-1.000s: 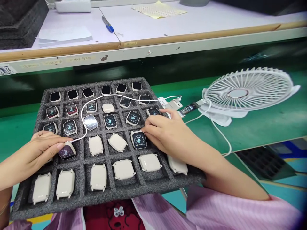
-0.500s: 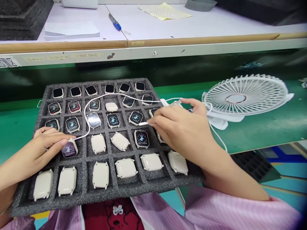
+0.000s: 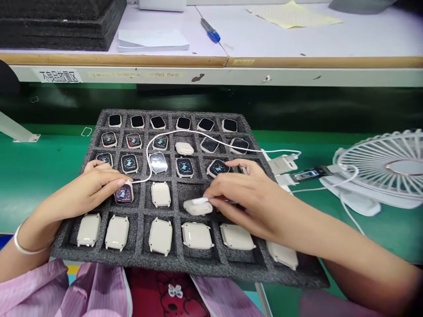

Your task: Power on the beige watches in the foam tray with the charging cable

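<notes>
My left hand pinches a smartwatch with a lit purple face at the left of the foam tray. A white cable runs from that watch's top edge across the tray. My right hand is closed on a thin white charging puck, seen nearly edge-on. The puck touches a cream-backed watch, tilted at its compartment's front edge. Around them lie several watches, some with lit faces, such as the watch, others back up, such as the watch.
White USB plugs and a small meter with a lit screen lie right of the tray. Beyond them stands a white fan. A raised shelf at the back holds a blue cutter, papers and dark foam trays.
The view has turned left. My right hand has moved with the puck from the third row down to a back-up watch, which is now tilted. My left hand still holds its watch.
</notes>
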Available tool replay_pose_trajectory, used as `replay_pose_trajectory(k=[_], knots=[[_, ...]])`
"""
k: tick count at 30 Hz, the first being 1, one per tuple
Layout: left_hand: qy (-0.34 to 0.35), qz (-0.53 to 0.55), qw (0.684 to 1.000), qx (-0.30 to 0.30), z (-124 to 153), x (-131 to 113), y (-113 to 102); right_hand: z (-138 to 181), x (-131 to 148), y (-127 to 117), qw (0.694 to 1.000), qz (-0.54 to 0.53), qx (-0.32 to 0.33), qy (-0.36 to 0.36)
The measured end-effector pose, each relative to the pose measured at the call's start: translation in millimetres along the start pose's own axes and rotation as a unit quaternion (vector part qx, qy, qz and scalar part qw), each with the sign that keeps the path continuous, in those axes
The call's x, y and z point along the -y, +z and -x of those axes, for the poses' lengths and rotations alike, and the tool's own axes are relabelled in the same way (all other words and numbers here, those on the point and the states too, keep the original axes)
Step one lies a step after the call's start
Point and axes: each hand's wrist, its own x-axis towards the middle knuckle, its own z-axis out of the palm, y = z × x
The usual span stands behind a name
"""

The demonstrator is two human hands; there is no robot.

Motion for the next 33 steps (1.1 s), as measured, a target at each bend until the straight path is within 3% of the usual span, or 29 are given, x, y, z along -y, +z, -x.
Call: replay_pose_trajectory(k=[6,11,21,28,30,33], knots=[[0.001,-0.003,1.0,0.01,0.1,0.9,-2.3,-14.2,-4.3,12.6,0.992,0.104,0.041,0.057],[-0.003,-0.016,1.0,-0.001,-2.7,3.1,-5.5,-12.1,-2.9,24.2,0.99,0.125,0.019,0.059],[-0.024,-0.022,0.998,0.058,-10.4,-4.6,-13.0,-8.4,-2.4,29.6,0.987,0.157,-0.025,0.034],[-0.046,-0.018,0.997,0.064,-9.4,-8.0,-20.3,-7.5,-1.8,30.1,0.986,0.162,-0.038,0.029],[-0.052,-0.023,0.998,0.038,-8.7,-4.0,-20.3,-7.6,-1.0,30.4,0.985,0.164,-0.035,0.037],[-0.079,-0.041,0.99,-0.112,-10.8,-7.0,-15.9,-7.5,-0.7,31.4,0.984,0.17,-0.035,0.044]])
